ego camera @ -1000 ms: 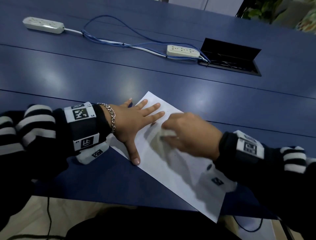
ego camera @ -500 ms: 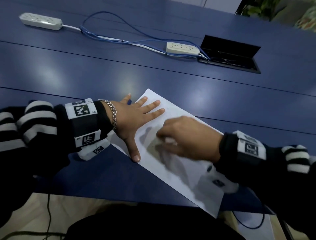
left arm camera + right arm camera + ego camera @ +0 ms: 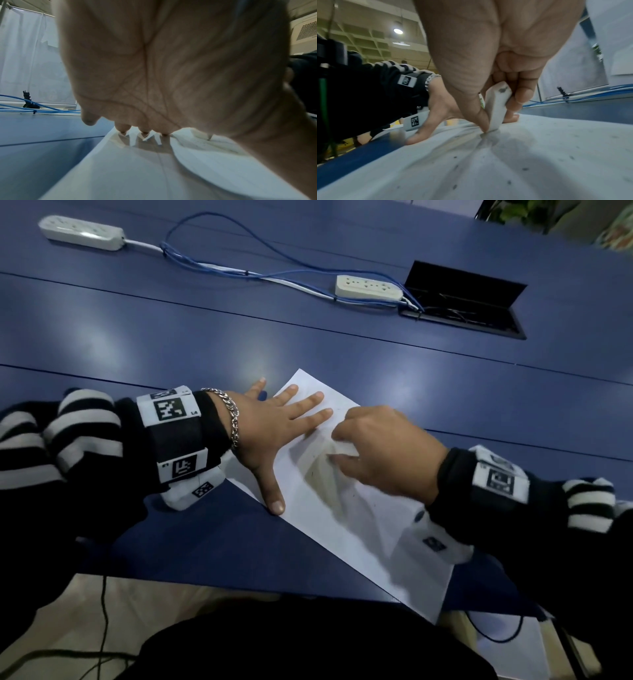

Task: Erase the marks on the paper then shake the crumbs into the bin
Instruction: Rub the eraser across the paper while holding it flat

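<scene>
A white sheet of paper [image 3: 373, 529] lies slantwise on the blue table [image 3: 205, 344], its near corner hanging over the front edge. My left hand [image 3: 274, 433] lies flat on the paper's far left part, fingers spread and straight, thumb at the paper's edge. My right hand [image 3: 380, 453] pinches a white eraser [image 3: 496, 108] between thumb and fingers, its lower end pressed on the paper [image 3: 522, 155] just right of the left hand [image 3: 436, 112]. Dark crumbs dot the sheet near the eraser. In the left wrist view the palm [image 3: 171, 67] fills the frame above the paper [image 3: 137, 169]. No bin is in view.
Two white power strips [image 3: 80, 232] [image 3: 368, 287] joined by blue cables [image 3: 239, 265] lie at the far side of the table. An open black cable hatch [image 3: 462, 302] sits at the far right. Cables hang below the table's front edge.
My right hand has rubbed the eraser back and forth over the paper's middle and now sits slightly farther up the sheet. The left hand has stayed flat on the paper.
</scene>
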A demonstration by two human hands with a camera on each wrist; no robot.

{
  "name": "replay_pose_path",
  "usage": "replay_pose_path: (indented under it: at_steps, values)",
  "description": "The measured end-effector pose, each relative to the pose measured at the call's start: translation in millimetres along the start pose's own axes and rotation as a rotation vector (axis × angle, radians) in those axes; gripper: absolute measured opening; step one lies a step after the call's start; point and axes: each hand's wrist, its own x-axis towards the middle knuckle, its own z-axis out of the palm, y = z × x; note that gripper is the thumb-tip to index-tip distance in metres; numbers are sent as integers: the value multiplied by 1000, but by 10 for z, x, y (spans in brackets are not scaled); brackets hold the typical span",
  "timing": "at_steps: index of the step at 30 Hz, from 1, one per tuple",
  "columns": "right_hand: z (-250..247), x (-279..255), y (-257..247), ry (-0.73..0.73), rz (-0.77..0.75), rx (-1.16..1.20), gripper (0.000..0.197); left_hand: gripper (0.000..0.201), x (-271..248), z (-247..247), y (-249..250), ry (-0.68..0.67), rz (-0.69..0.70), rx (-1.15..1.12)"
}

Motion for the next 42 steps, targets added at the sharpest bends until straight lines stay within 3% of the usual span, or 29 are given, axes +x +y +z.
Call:
replay_pose_path:
  at_steps: [2,4,6,9,11,14,16,20,27,29,37,42]
  values:
    - [36,-125,-261,-28,-131,49,20,173,10,-1,3,-4,1,6]
    - [67,-234,-460,-153,-212,107,18,174,16,-10,7,-6,2,19]
    - [42,-163,-361,-167,-164,140,19,174,6,-14,2,-7,-2,9]
    - [19,-23,-84,-44,-11,49,28,173,-6,-9,-2,-4,-11,-8]
    - [48,-95,-152,-13,-43,47,26,173,7,-6,4,-5,-12,9]
    - [107,-247,-393,-135,-177,104,16,174,14,-16,12,-11,-17,30]
    - [74,-177,-284,-132,-115,136,18,174,14,-22,27,-12,-16,24]
    - [-51,-40,136,14,131,44,32,170,13,-11,2,-3,-1,-5]
    - [20,-378,116,-53,197,109,40,148,-77,10,91,13,128,-70]
    - [35,-373,128,-37,198,112,41,151,-71,46,173,24,128,-77]
    - [42,-223,-70,-73,16,182,37,163,-75,206,129,125,40,-75]
    - [60,-12,-228,-6,-27,135,22,164,-74,301,116,180,54,-125]
